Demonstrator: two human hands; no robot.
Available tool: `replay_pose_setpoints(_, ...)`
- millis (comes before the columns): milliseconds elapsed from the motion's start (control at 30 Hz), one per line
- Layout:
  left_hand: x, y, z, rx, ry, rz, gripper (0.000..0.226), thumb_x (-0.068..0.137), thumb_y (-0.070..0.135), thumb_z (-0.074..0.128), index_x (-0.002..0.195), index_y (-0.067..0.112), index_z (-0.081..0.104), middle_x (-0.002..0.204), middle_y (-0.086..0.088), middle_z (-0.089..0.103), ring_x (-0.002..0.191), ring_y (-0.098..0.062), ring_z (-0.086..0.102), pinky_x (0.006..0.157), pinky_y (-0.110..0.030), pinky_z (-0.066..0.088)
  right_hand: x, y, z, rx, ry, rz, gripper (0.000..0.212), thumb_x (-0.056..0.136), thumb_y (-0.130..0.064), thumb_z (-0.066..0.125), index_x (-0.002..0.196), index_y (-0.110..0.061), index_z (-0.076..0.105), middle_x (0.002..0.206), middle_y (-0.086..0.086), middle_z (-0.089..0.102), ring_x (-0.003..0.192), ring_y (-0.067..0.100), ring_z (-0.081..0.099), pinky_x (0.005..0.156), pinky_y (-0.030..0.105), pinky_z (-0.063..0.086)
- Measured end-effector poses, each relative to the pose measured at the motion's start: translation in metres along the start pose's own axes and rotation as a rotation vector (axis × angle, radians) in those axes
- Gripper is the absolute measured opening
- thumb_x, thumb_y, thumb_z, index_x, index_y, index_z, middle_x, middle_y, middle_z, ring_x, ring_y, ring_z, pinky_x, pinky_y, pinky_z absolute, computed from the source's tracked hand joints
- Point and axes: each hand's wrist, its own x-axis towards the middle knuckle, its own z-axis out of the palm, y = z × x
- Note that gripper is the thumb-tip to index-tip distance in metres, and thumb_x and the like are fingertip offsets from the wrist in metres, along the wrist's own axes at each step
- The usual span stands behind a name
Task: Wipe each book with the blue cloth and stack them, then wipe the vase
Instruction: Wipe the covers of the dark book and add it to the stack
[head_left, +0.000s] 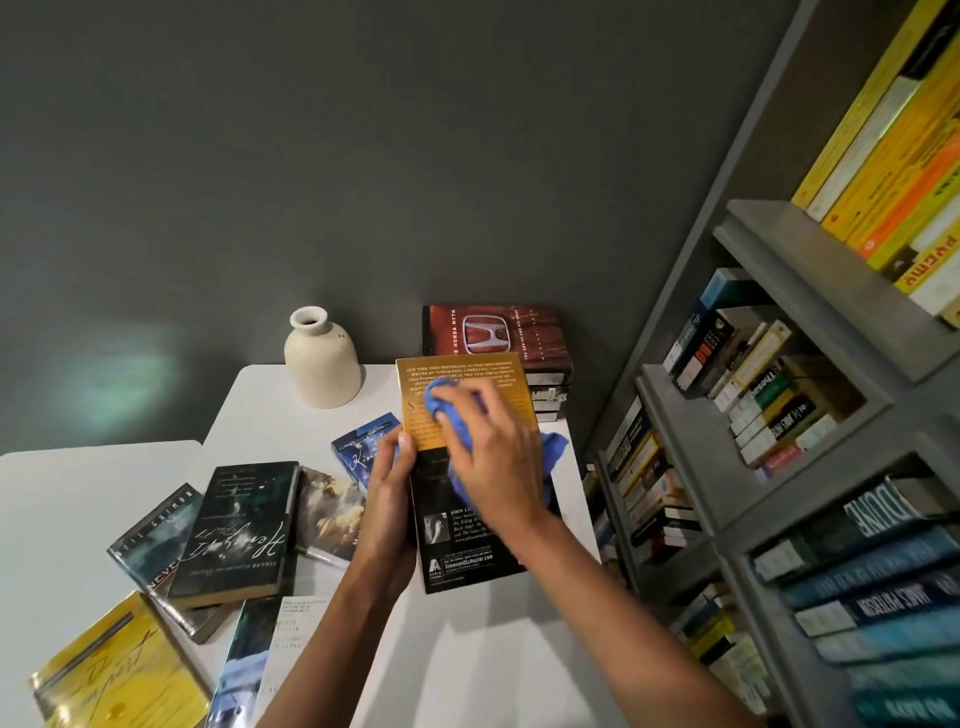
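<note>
Lower left, flat on white table (467, 649): yellow paperback (119, 670), then loose books (239, 530) overlapping just beyond it, pen (322, 557) at their right edge. Mid-table, back cover facing camera: gold-and-black book (467, 551), gripped along left edge by left hand (387, 499), thumb over cover. Pressed against upper cover under curled fingers of right hand (493, 457): bunched blue cloth (447, 395), tail hanging past right edge. Farthest, against grey wall (363, 156): cream vase (322, 358) upright at left, book stack (498, 332) at right, beside shelf unit (779, 364).
</note>
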Motion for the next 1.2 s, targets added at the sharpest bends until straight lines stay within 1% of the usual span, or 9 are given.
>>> replay_pose_setpoints(133, 0.001, -0.007, -0.007, -0.053, 0.026, -0.031, 0.022, 0.092, 0.035, 0.058, 0.103, 0.016, 0.059, 0.091, -0.004, 0.063, 0.089, -0.015, 0.061, 0.083, -0.031, 0.047, -0.040, -0.016, 0.009, 0.034, -0.089, -0.068, 0.026, 0.090, -0.024, 0.055, 0.115, -0.023, 0.061, 0.111, -0.005, 0.056, 0.088, 0.015, 0.060, 0.069, 0.030, 0.052)
replay_pose_setpoints(233, -0.002, -0.014, -0.009, -0.081, 0.034, -0.013, 0.019, 0.092, 0.036, 0.051, 0.093, 0.017, 0.053, 0.079, 0.001, 0.059, 0.073, -0.010, 0.059, 0.072, -0.025, 0.051, -0.059, -0.012, 0.009, 0.028, -0.097, -0.071, 0.026, 0.088, -0.022, 0.057, 0.114, -0.022, 0.061, 0.109, -0.004, 0.057, 0.083, 0.016, 0.061, 0.067, 0.033, 0.052)
replay_pose_setpoints(367, 0.003, -0.013, -0.012, -0.011, 0.084, 0.022, 0.022, 0.101, 0.037, 0.041, 0.105, 0.018, 0.052, 0.092, -0.001, 0.064, 0.085, -0.015, 0.062, 0.075, -0.031, 0.051, -0.080, 0.008, -0.007, 0.005, -0.096, -0.133, 0.027, 0.081, -0.019, 0.060, 0.108, -0.023, 0.064, 0.107, -0.004, 0.059, 0.079, 0.015, 0.060, 0.067, 0.030, 0.050)
replay_pose_setpoints(500, 0.007, -0.003, -0.016, 0.024, 0.073, 0.059, 0.024, 0.100, 0.037, 0.040, 0.101, 0.019, 0.055, 0.096, 0.003, 0.070, 0.088, -0.009, 0.067, 0.078, -0.031, 0.054, -0.069, 0.047, -0.024, 0.056, 0.074, 0.235, 0.019, 0.094, -0.019, 0.048, 0.109, -0.021, 0.060, 0.110, -0.004, 0.051, 0.086, 0.010, 0.058, 0.071, 0.024, 0.047)
replay_pose_setpoints(600, 0.004, -0.001, -0.014, 0.014, 0.075, 0.042, 0.033, 0.095, 0.041, 0.043, 0.108, 0.014, 0.057, 0.103, -0.005, 0.070, 0.094, -0.017, 0.068, 0.079, -0.034, 0.057, -0.051, 0.057, -0.033, 0.379, -0.035, 0.421, 0.017, 0.100, -0.016, 0.047, 0.106, -0.017, 0.063, 0.103, -0.003, 0.061, 0.092, 0.003, 0.059, 0.079, 0.011, 0.042)
replay_pose_setpoints(767, 0.003, -0.001, -0.011, 0.100, 0.072, -0.003, 0.038, 0.099, 0.037, 0.043, 0.125, 0.013, 0.055, 0.110, -0.006, 0.071, 0.100, -0.019, 0.068, 0.080, -0.031, 0.057, -0.016, 0.049, -0.033, 0.744, -0.077, 0.657, 0.033, 0.096, -0.038, 0.049, 0.097, -0.008, 0.063, 0.087, 0.008, 0.067, 0.081, 0.013, 0.062, 0.076, 0.025, 0.046)
replay_pose_setpoints(867, 0.002, -0.002, -0.010, 0.115, 0.030, -0.032, 0.036, 0.096, 0.036, 0.047, 0.121, 0.013, 0.058, 0.113, -0.011, 0.070, 0.102, -0.024, 0.066, 0.088, -0.039, 0.054, -0.002, 0.052, -0.042, 0.801, -0.239, 0.718, 0.049, 0.076, -0.056, 0.068, 0.107, -0.019, 0.061, 0.096, -0.003, 0.071, 0.091, 0.007, 0.066, 0.086, 0.023, 0.049)
replay_pose_setpoints(1033, 0.014, 0.004, -0.015, 0.059, 0.148, 0.048, 0.041, 0.083, 0.050, 0.055, 0.110, 0.020, 0.063, 0.106, -0.001, 0.072, 0.102, -0.018, 0.066, 0.088, -0.038, 0.051, -0.038, 0.057, -0.047, 0.924, -0.689, 0.692, 0.050, 0.074, -0.013, 0.080, 0.119, -0.016, 0.057, 0.114, -0.001, 0.069, 0.107, 0.013, 0.064, 0.088, 0.021, 0.050)
replay_pose_setpoints(1200, 0.030, 0.007, -0.016, 0.230, 0.070, -0.020, 0.039, 0.102, 0.047, 0.035, 0.124, 0.026, 0.059, 0.123, 0.002, 0.068, 0.118, -0.016, 0.061, 0.096, -0.041, 0.047, -0.038, 0.060, -0.046, 0.805, -0.542, 0.522, 0.036, 0.075, -0.016, 0.079, 0.107, -0.019, 0.063, 0.103, -0.002, 0.070, 0.100, 0.014, 0.065, 0.091, 0.032, 0.048)
